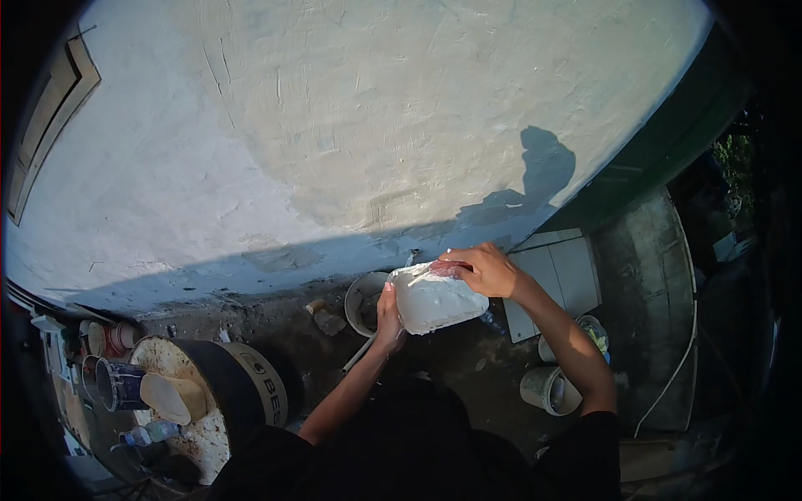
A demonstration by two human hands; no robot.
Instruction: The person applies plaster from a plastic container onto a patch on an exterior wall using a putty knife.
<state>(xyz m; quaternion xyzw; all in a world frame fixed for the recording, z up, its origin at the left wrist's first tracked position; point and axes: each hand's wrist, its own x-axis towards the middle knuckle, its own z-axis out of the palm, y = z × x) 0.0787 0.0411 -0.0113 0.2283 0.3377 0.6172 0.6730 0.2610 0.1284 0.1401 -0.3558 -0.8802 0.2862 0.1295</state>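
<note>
A shallow white tray (pixel 439 307) smeared with white paste or paint is held in front of me, over the ground. My left hand (pixel 389 319) grips its left edge, fingers along the side. Over the tray's upper right part, my right hand (pixel 487 270) is closed on a reddish-handled tool (pixel 449 268), whose end rests at the white-coated far rim. The tool's working end is too small to tell clearly. Behind the tray rises a wall (pixel 351 125), partly off-white and partly bluish white.
A rusty-topped drum (pixel 215 409) stands at lower left, bearing a dark bucket (pixel 119 385) and a beige container (pixel 172 398). Beyond the tray is a round bucket (pixel 364 302). Pale tiles (pixel 558 280) and a paint bucket (pixel 550 392) are at right.
</note>
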